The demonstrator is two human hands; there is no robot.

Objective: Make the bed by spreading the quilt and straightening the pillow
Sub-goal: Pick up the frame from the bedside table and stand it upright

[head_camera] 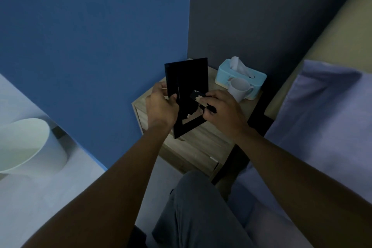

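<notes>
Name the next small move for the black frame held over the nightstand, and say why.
Probably stand the black frame on the nightstand, beside the mug. The left hand and right hand both grip it above that surface, and the pillow lies untouched, so the hands need freeing.

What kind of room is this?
Most likely a bedroom: a bed with a pillow on the right, and a wooden nightstand beside it carrying a tissue box and a mug.

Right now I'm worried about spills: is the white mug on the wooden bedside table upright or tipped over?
Upright: the white mug stands on its base, rim up, on the wooden bedside table.
</notes>
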